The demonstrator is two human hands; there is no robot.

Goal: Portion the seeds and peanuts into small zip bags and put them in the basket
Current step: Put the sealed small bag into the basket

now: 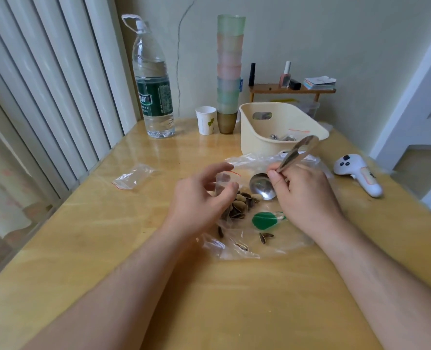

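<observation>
My left hand [201, 195] holds a small bag [224, 181] open with curled fingers, so seeds [237, 207] can go in. My right hand [300, 190] pinches the spoon [262, 189], bowl down by the pile. The basket [264, 141] waits at 12 o'clock.

Striped seeds [237, 207] heaped on clear plastic [247, 246]; filled zip bags in cream basket [264, 145].
</observation>
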